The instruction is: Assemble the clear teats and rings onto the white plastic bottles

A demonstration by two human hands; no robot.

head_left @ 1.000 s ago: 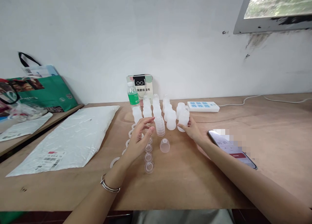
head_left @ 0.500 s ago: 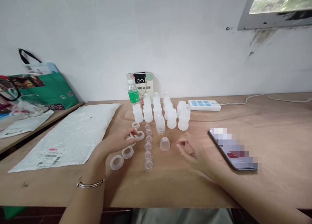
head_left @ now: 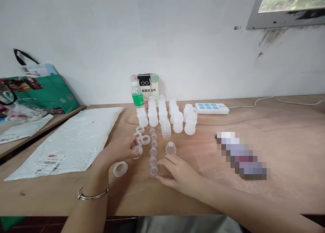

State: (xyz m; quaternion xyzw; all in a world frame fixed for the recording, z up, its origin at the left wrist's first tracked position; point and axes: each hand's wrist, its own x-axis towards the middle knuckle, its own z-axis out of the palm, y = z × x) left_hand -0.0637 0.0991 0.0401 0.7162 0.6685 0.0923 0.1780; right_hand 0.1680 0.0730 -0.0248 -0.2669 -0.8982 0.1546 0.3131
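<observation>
My left hand [head_left: 122, 149] pinches collar ring [head_left: 137, 153] at its 3 o'clock; my right hand [head_left: 181, 176], fingers parted, at clear nipple [head_left: 153, 171], its 9 o'clock; could knock dome cap [head_left: 171, 147], 11 o'clock, too close.

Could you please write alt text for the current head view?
A person's left hand is at a translucent ring, the right hand at the nearest clear round piece in a row; white bottles stand behind on a wooden table.
</observation>
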